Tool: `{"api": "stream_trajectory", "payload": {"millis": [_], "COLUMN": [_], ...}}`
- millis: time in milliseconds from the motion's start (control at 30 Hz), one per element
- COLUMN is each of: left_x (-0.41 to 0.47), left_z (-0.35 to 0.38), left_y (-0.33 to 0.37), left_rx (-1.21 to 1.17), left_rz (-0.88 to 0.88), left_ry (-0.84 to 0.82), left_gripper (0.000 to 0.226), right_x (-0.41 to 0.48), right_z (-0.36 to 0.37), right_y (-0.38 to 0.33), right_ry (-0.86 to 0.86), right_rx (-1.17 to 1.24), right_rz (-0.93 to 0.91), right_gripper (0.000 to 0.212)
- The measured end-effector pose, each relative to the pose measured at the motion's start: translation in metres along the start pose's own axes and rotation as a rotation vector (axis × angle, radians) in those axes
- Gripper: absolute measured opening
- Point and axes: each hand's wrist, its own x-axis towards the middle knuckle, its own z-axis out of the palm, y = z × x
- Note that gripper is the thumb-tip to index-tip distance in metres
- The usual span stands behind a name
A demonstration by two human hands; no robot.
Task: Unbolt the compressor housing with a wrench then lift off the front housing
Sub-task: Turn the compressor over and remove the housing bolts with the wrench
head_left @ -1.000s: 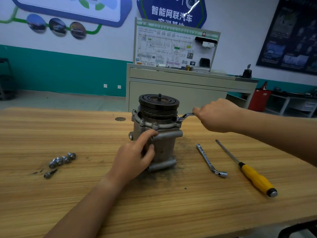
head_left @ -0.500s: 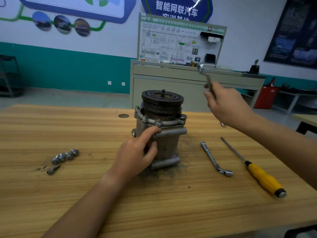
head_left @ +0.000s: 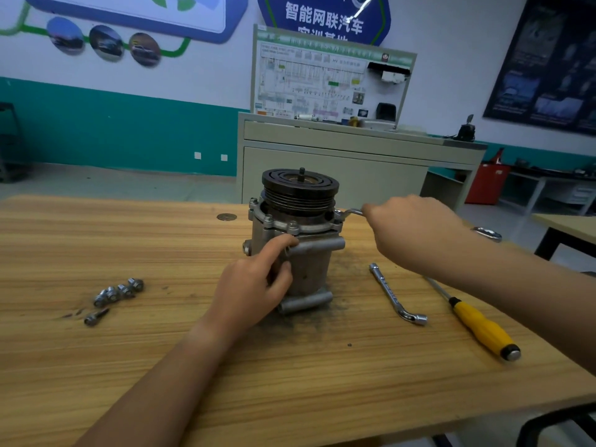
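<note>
Wrench (head_left: 350, 211), seated on a bolt (head_left: 338, 214) of the compressor (head_left: 311, 269), is clasped by the right grip (head_left: 412, 233); its side is clutched by the left grip (head_left: 251, 291).

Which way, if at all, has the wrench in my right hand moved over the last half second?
Yes. The wrench came down from above the compressor to flange level; its head now meets a bolt on the compressor's right side.
</note>
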Motion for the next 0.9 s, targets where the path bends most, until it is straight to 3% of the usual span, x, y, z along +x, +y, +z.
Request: {"api": "stream_trajectory", "payload": {"millis": [133,300,467,667,800,900], "left_x": [0.0,0.001,0.001,0.002,0.004,0.004], "left_z": [-0.001,-0.001,-0.001,0.0,0.002,0.004], "left_y": [-0.001,-0.003,-0.005,-0.006,-0.006,-0.005], "left_rx": [-0.026,-0.025,-0.005,-0.042,-0.049,-0.045], "left_rz": [0.001,0.027,0.052,0.056,0.057,0.06], "left_ry": [-0.017,-0.019,0.013,0.025,0.017,0.025], "left_gripper": [0.034,0.035,0.032,0.03,0.029,0.028], "right_x": [0.0,0.016,0.053,0.082,0.064,0.038], "right_z": [-0.004,0.018,0.038,0.055,0.059,0.047], "right_y": [-0.004,0.031,0.036,0.003,0.026,0.044], "right_ry": [-0.012,-0.056,0.017,0.073,0.216,0.335], "right_rx": [-0.126,-0.069,-0.106,0.09,0.112,0.497], "right_rz": [-0.09,-0.152,-0.184,-0.11,-0.056,0.09], "right_gripper": [0.024,0.019,0.02,0.022,0.023,0.025]}}
